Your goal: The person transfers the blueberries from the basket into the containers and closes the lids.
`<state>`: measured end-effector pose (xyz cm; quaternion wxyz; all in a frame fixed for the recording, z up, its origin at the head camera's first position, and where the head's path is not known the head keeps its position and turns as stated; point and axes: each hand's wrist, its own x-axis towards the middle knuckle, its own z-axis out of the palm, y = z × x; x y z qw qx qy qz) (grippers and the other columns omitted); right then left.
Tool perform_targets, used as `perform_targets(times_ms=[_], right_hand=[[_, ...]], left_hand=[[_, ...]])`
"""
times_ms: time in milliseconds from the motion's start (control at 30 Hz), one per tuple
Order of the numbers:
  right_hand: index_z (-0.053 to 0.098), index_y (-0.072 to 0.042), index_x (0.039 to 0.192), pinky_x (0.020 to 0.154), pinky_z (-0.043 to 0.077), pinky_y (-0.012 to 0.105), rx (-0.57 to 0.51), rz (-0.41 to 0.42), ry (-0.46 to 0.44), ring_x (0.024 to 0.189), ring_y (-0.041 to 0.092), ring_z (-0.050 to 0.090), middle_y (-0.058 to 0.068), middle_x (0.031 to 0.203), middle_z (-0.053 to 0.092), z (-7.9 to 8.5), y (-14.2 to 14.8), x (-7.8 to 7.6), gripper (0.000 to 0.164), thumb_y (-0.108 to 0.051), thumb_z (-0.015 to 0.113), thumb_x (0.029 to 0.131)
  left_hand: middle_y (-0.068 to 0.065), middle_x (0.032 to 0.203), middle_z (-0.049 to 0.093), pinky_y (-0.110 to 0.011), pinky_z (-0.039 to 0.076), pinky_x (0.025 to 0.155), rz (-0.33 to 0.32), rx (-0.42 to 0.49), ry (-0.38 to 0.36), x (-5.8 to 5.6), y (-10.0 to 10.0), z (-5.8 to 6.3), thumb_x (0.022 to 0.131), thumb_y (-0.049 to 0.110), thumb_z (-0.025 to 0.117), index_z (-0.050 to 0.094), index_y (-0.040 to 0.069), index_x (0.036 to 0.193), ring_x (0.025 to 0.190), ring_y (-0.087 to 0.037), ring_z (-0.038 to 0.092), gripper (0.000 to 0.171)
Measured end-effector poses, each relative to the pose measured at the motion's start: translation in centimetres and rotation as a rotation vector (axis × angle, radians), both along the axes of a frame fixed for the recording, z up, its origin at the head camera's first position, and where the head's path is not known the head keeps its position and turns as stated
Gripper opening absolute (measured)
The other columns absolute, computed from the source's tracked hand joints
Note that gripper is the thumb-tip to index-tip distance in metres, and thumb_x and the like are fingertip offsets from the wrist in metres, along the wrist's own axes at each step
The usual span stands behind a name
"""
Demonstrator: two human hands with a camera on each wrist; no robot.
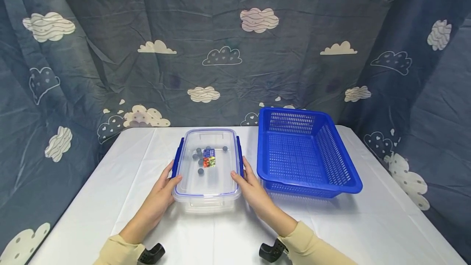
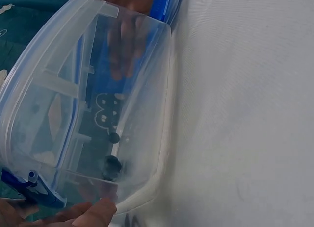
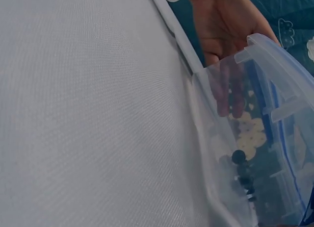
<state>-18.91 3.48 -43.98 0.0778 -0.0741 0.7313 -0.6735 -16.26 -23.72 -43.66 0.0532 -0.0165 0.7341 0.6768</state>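
Note:
A clear plastic food storage container [image 1: 224, 181] with a lid stands on the white table, its long sides running away from me. Inside lie several small dark round balls [image 1: 200, 171], seen through the lid. Blue side clips [image 1: 178, 158] jut out along its left and right edges. My left hand [image 1: 158, 194] holds the left side, thumb by the lid's rim and fingers at the wall. Opposite it, my right hand [image 1: 257, 195] grips the right side, its thumb over the lid edge. In the left wrist view, fingers [image 2: 95, 212] touch the container near a blue clip.
Close on the right stands a blue plastic basket [image 1: 290, 154] with perforated walls and nothing visible in it. A small printed label [image 1: 209, 158] sits on the lid. Dark cloud-patterned curtains [image 1: 220, 11] hang behind and beside the white table [image 1: 121, 183].

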Motion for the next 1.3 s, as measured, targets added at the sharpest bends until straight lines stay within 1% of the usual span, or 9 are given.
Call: perform_targets(times_ms=[67, 133, 267, 300, 367, 567, 767, 1100, 1300], right_hand=[[0.003, -0.012, 0.174, 0.132, 0.019, 0.062, 0.012, 0.003, -0.001, 0.162, 0.047, 0.025, 0.030, 0.175, 0.022, 0.0, 0.0, 0.0, 0.086, -0.028, 0.058, 0.110], [0.000, -0.016, 0.175, 0.132, 0.014, 0.062, 0.023, 0.003, -0.007, 0.164, 0.047, 0.019, 0.027, 0.177, 0.017, -0.1, -0.1, -0.1, 0.092, -0.029, 0.062, 0.108], [-0.003, -0.022, 0.175, 0.133, 0.005, 0.065, 0.028, 0.004, 0.000, 0.167, 0.045, 0.008, 0.020, 0.181, 0.008, -0.3, -0.3, -0.6, 0.100, -0.027, 0.067, 0.103], [-0.004, -0.023, 0.175, 0.133, 0.003, 0.064, 0.016, 0.005, 0.003, 0.167, 0.043, 0.005, 0.018, 0.181, 0.005, -0.4, -0.3, -0.8, 0.101, -0.026, 0.067, 0.103], [-0.003, -0.024, 0.175, 0.133, 0.000, 0.063, -0.012, 0.008, 0.008, 0.168, 0.041, 0.001, 0.016, 0.182, 0.001, -0.6, -0.4, -1.1, 0.101, -0.023, 0.066, 0.102], [-0.004, -0.025, 0.175, 0.134, -0.002, 0.061, -0.090, 0.027, 0.010, 0.169, 0.038, -0.002, 0.013, 0.183, -0.003, -1.0, -0.6, -1.8, 0.099, -0.017, 0.063, 0.101], [-0.004, -0.026, 0.175, 0.134, -0.002, 0.061, -0.105, 0.040, 0.015, 0.169, 0.038, -0.001, 0.014, 0.183, -0.001, -1.4, -0.6, -1.9, 0.098, -0.016, 0.060, 0.101], [-0.002, -0.026, 0.175, 0.133, -0.002, 0.064, -0.049, 0.047, 0.030, 0.168, 0.040, -0.002, 0.014, 0.183, -0.001, -1.4, -0.6, -1.9, 0.096, -0.019, 0.059, 0.101], [0.003, -0.026, 0.175, 0.133, 0.004, 0.066, 0.040, 0.034, 0.036, 0.168, 0.042, 0.006, 0.012, 0.183, 0.005, -1.2, -0.6, -1.8, 0.094, -0.024, 0.059, 0.100]], left_hand=[[-0.029, 0.174, 0.024, -0.056, 0.038, 0.125, -0.017, -0.024, -0.002, 0.0, 0.2, 0.0, 0.116, 0.023, 0.047, 0.002, 0.027, 0.175, 0.154, -0.047, 0.041, 0.074], [-0.024, 0.179, 0.011, -0.062, 0.023, 0.131, -0.034, -0.047, 0.000, 0.0, 0.3, 0.0, 0.115, 0.025, 0.049, -0.003, 0.029, 0.174, 0.162, -0.047, 0.026, 0.080], [-0.014, 0.182, -0.007, -0.063, 0.001, 0.134, -0.062, -0.076, 0.012, 0.0, 0.6, 0.0, 0.113, 0.024, 0.054, -0.012, 0.033, 0.173, 0.168, -0.043, -0.002, 0.089], [-0.011, 0.182, -0.011, -0.063, -0.002, 0.133, -0.066, -0.076, 0.018, 0.0, 0.7, 0.0, 0.113, 0.023, 0.054, -0.014, 0.033, 0.172, 0.168, -0.041, -0.008, 0.090], [-0.008, 0.182, -0.014, -0.061, -0.005, 0.134, -0.075, -0.074, 0.027, -0.1, 0.8, 0.1, 0.113, 0.022, 0.053, -0.016, 0.034, 0.171, 0.168, -0.038, -0.012, 0.092], [-0.005, 0.182, -0.015, -0.063, -0.006, 0.133, -0.088, -0.065, 0.040, -0.4, 0.9, 0.2, 0.113, 0.022, 0.051, -0.017, 0.037, 0.171, 0.168, -0.036, -0.013, 0.091], [-0.005, 0.183, -0.012, -0.065, -0.002, 0.133, -0.097, -0.050, 0.050, -0.4, 0.8, 0.1, 0.113, 0.021, 0.050, -0.015, 0.038, 0.171, 0.168, -0.037, -0.010, 0.089], [-0.006, 0.183, -0.011, -0.066, -0.001, 0.133, -0.079, -0.074, 0.026, -0.2, 0.9, 0.2, 0.112, 0.023, 0.050, -0.013, 0.039, 0.172, 0.168, -0.039, -0.009, 0.088], [-0.011, 0.182, -0.010, -0.067, -0.003, 0.132, -0.059, -0.137, -0.020, -0.3, 0.7, 0.4, 0.111, 0.027, 0.051, -0.010, 0.039, 0.172, 0.168, -0.042, -0.008, 0.087]])
